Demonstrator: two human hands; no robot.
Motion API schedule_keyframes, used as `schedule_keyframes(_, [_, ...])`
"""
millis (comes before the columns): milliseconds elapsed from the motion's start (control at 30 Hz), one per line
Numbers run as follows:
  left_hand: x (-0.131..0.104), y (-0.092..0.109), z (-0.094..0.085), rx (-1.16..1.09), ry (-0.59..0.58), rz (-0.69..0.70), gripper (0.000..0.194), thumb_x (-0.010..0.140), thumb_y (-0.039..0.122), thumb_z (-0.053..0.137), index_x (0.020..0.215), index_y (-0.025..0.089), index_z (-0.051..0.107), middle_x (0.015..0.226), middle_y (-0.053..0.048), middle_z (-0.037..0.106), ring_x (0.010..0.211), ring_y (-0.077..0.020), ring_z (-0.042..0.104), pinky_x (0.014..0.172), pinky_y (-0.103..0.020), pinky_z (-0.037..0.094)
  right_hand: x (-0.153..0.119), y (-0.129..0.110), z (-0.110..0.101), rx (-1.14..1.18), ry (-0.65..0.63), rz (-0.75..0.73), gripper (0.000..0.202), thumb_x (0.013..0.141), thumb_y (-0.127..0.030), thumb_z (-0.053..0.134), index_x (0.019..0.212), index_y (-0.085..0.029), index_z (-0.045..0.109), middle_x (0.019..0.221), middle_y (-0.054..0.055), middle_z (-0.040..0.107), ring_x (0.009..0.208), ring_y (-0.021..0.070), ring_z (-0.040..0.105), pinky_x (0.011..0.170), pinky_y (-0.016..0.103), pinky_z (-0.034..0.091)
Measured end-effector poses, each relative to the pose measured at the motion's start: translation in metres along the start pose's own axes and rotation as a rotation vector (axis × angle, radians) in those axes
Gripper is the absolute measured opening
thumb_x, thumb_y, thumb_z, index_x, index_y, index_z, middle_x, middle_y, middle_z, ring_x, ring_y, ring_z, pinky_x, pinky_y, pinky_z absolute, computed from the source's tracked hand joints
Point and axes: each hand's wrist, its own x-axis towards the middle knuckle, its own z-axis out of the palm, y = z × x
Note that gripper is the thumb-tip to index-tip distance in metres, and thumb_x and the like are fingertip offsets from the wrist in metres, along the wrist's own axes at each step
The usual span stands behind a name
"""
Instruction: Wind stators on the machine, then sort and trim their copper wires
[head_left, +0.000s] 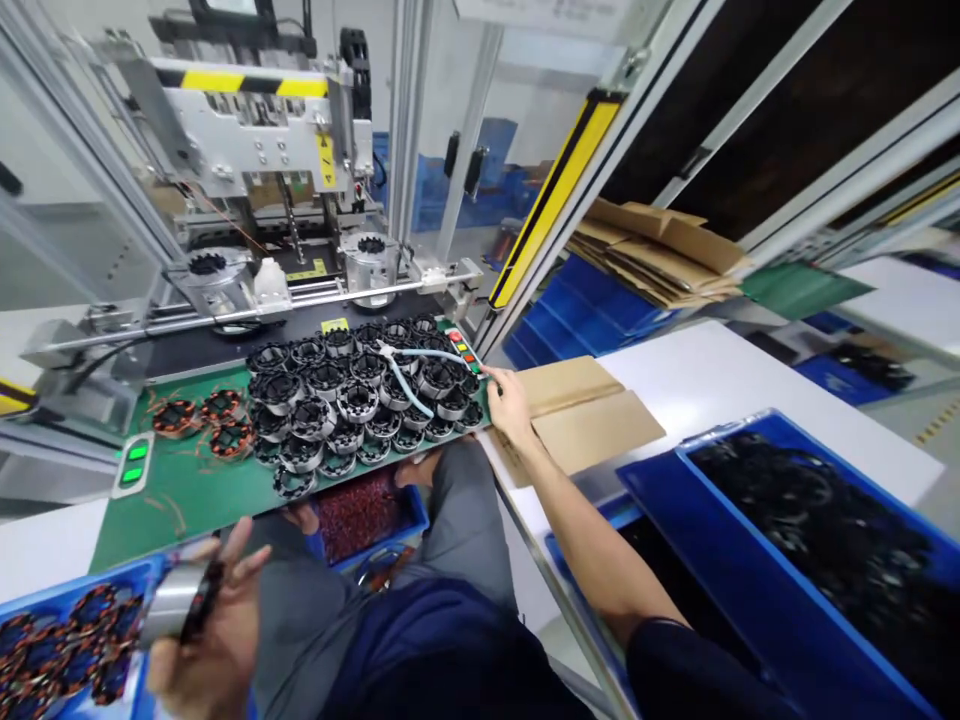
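My left hand (214, 630) is wrapped round a motor stator (176, 600), a silvery ring with a dark inner edge, at the lower left. Some of its fingers stick out past the ring. On the right, my right hand (510, 403) reaches to the near end of a button panel (465, 352) with red, yellow and green buttons. Its index finger is stretched out at the panel, and it holds nothing visible. Stacked black-and-silver stators (356, 400) cover much of the green mat (202, 485). Wire cutters (409, 370) with pale blue handles lie on the stack.
Copper-wound stators (231, 437) lie left of the stack, near a green two-button box (135, 463). A winding machine (262, 130) stands behind. Blue bins flank me, one with wound stators (67, 640), another with dark parts (817, 520). Flat cardboard (592, 420) lies at right.
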Motion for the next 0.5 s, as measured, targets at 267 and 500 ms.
schedule_keyframes(267, [-0.061,-0.06,0.032,-0.2,-0.419,-0.051,0.053,0.081,0.066,0.099,0.118,0.037,0.075,0.088,0.005,0.076,0.049,-0.0142,0.063,0.071,-0.037,0.072,0.003,0.023,-0.001,-0.109,-0.091,-0.052,0.052,0.102,-0.018,0.048,0.14,-0.02,0.083,0.145,0.017,0.085,0.136,0.0333,0.074,0.13,0.061,0.058])
schedule_keyframes(500, [-0.043,-0.037,0.034,-0.243,-0.73,0.115,0.066,0.084,0.028,0.107,0.137,0.026,0.068,0.109,-0.005,0.08,0.072,-0.0141,0.076,0.08,-0.029,0.068,-0.021,-0.026,-0.046,-0.164,-0.039,-0.101,0.046,0.105,-0.022,0.06,0.145,-0.019,0.08,0.144,0.022,0.082,0.126,0.0363,0.08,0.117,0.072,0.064])
